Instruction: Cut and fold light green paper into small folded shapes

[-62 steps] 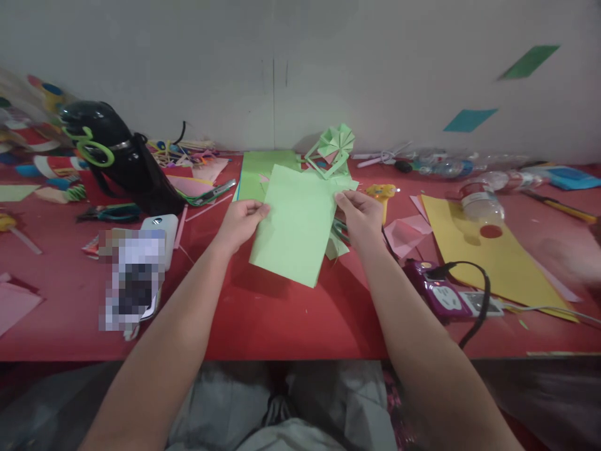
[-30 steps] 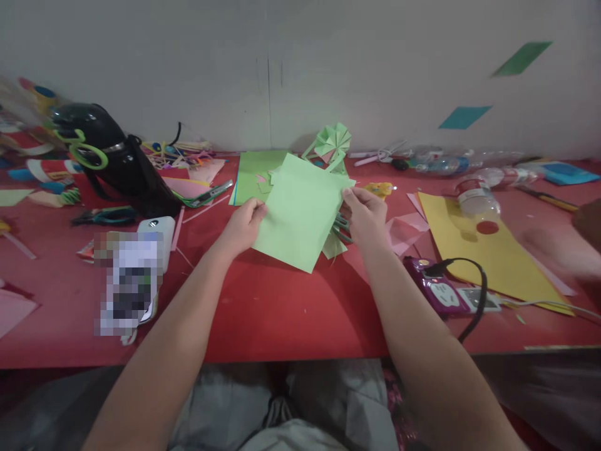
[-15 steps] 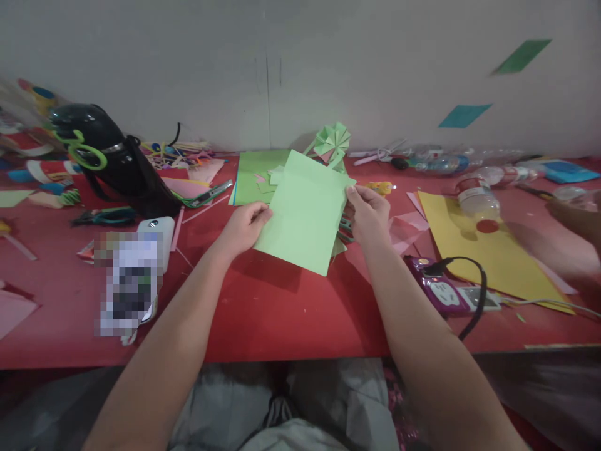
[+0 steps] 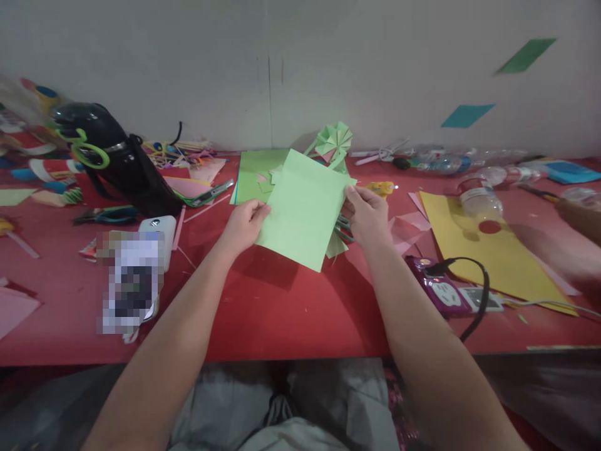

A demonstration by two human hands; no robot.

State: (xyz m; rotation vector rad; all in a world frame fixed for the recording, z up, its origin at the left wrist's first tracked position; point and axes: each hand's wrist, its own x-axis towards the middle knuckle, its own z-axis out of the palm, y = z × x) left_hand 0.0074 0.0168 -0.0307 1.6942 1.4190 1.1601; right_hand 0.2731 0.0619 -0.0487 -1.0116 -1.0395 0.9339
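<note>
A pale green sheet (image 4: 305, 216) is held above the red tabletop (image 4: 291, 326), pinched at opposite edges by the fingers (image 4: 261, 213) of the left hand (image 4: 244, 227) and right hand (image 4: 369, 213); light, even tension is advised to avoid creasing.

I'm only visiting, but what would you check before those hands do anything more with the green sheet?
1. Left hand has a grip: ok, it holds the left edge of the green sheet.
2. Right hand has a grip: ok, it pinches the right edge.
3. Paper flower in full view: not ok, the sheet hides its lower part.
4. Co-worker's hand away from the sheet: ok, it is at the far right.
5. Cutter blade drawn in: cannot tell, too small.
</note>
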